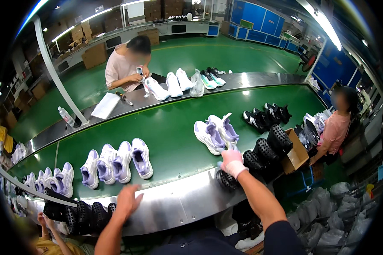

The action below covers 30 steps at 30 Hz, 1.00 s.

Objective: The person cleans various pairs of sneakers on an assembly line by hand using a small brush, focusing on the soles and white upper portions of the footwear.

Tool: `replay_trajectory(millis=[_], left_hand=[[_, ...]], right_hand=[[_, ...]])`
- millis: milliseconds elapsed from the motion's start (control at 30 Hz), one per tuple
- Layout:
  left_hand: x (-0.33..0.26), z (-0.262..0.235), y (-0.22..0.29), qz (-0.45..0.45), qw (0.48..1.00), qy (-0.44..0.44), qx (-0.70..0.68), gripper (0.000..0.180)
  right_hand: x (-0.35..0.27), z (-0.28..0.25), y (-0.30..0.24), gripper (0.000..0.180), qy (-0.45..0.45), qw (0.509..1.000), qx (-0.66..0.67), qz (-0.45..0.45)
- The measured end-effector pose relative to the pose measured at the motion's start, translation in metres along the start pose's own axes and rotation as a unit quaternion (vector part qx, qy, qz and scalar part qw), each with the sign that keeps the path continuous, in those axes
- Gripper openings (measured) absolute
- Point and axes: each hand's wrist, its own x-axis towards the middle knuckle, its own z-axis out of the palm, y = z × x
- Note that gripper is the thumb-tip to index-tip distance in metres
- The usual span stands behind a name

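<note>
My right hand [232, 162], in a pale pinkish glove, reaches to the heels of a pair of white-and-lavender sneakers [212, 132] on the green conveyor belt [174, 123]. Its fingers are stretched out at the heels, thumb apart; whether they press on the shoes is hard to see. Bare and open, my left hand [128, 200] hovers above the metal edge [174, 202] of the line, holding nothing. Beyond it stands a row of several matching sneakers [115, 163] with their heels toward me.
Black studded shoe forms [268, 148] and black sneakers [259, 119] stand at the right, beside an open cardboard box [295, 153]. More dark forms [91, 216] sit at lower left. Across the belt a person [125, 68] handles a shoe; another person [336, 131] stands at the right.
</note>
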Motion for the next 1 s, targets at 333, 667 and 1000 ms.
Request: replay_trajectory(millis=[333,667,1000], left_hand=[[-0.241,-0.014,0.076,-0.390,0.899,-0.178,-0.095,0.031],[-0.212,0.011,0.096,-0.244,0.962,-0.034,-0.114,0.033],[-0.090,0.063,0.057,-0.207,0.962,-0.012,-0.177,0.067]], right_hand=[[0.115,0.019,0.038,0.056,-0.098,0.988,-0.121,0.006],[0.062,0.027,-0.092,0.035,-0.002,0.989,0.076,-0.125],[-0.180,0.072,-0.174,0.035,-0.005,0.947,0.164,-0.276]])
